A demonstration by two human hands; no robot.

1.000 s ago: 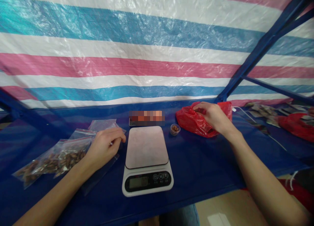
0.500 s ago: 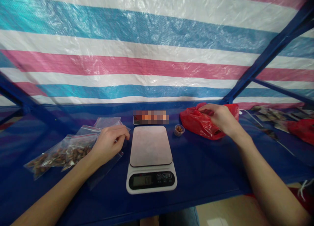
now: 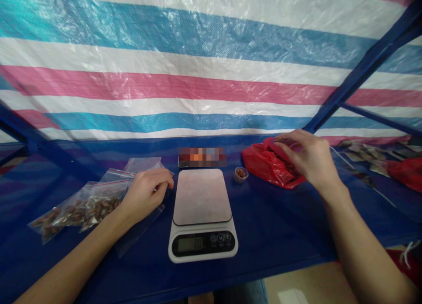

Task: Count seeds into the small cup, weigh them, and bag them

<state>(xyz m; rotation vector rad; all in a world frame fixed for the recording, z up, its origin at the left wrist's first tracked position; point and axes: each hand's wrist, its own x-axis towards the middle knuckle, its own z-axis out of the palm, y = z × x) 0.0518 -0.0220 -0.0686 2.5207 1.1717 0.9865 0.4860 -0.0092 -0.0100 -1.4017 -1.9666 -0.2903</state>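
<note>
My right hand (image 3: 306,159) grips the opening of a red plastic bag (image 3: 263,165) lying on the blue table (image 3: 280,225) at the right. My left hand (image 3: 145,192) rests with curled fingers on an empty clear zip bag (image 3: 138,227), pinching its top edge just left of a white kitchen scale (image 3: 201,214). The scale's platform is bare. A small cup of brown nuts (image 3: 240,174) stands between the scale and the red bag.
Clear zip bags filled with brown nuts (image 3: 79,207) lie at the left. A striped tarp (image 3: 198,75) hangs behind the table. A blue frame post (image 3: 359,71) slants at the right, with another red bag (image 3: 407,172) and small packets beyond it.
My right hand has lifted slightly and pulled at the red bag's opening. My left hand has stayed on the clear bag. The view has shifted a little.
</note>
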